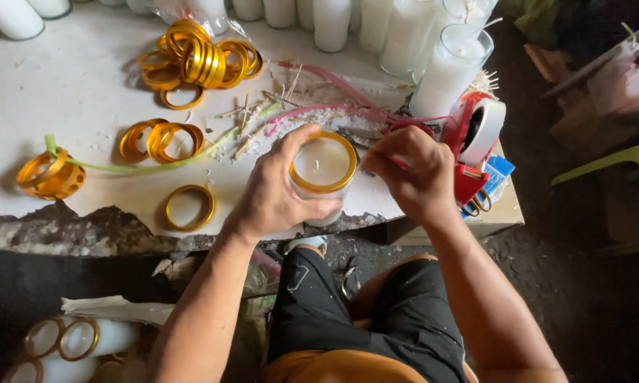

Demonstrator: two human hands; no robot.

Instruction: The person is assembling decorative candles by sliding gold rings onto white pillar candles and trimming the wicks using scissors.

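I see my left hand (273, 191) wrapped around a glass candle (323, 174) with a gold ring on its rim, its fingers curled tight on the glass wall, holding it at the near edge of the white counter (85, 85). My right hand (415, 174) sits just right of the candle, its fingers pinched narrow by the rim; I cannot tell what they pinch, if anything. Right of the candle, past that hand, stands a red tape dispenser (479, 135). Behind the candle lie pink and green strands and small wooden sticks (262, 113) in scattered wax crumbs. Further behind it stands a row of tall white candles in glass (447, 71). Left of the candle, 1 loose gold ring (189, 207) lies flat on the counter, and more gold rings sit in a pile (195, 60) further back on that side.
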